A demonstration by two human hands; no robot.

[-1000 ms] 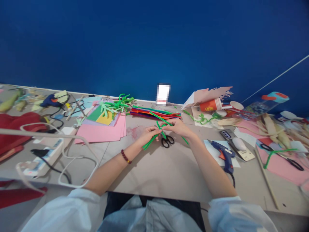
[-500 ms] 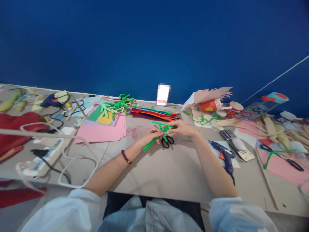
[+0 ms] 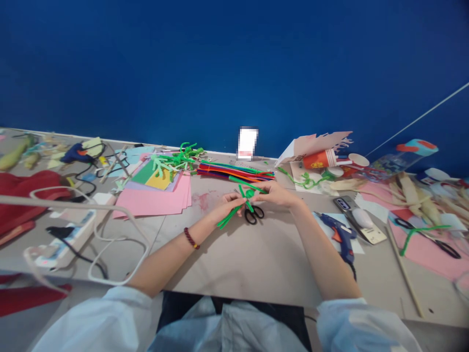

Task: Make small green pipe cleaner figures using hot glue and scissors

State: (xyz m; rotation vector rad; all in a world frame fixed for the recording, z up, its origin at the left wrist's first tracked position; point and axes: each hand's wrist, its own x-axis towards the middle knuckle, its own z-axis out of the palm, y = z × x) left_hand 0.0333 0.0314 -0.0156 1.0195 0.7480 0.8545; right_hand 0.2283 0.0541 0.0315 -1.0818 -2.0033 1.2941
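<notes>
Green pipe cleaners, twisted together in the middle, are held between both hands above the table. My left hand pinches the lower bundle, whose ends stick out toward me. At the twisted part, my right hand has its fingers closed on a green stem. Another green stem reaches up and left from the right fingers. Black-handled scissors lie just beneath, their blades mostly hidden by the hands and the green stems. Behind the hands rests a bundle of multicoloured pipe cleaners.
Pink paper sheets and a power strip are at left. To the right lie a blue glue gun, a phone, a wooden stick and red paper cups. A white cable loops across the left.
The upper green stem near my right fingers now slants more steeply, its free end raised. The twisted middle has turned slightly; both hands stay in nearly the same place.
</notes>
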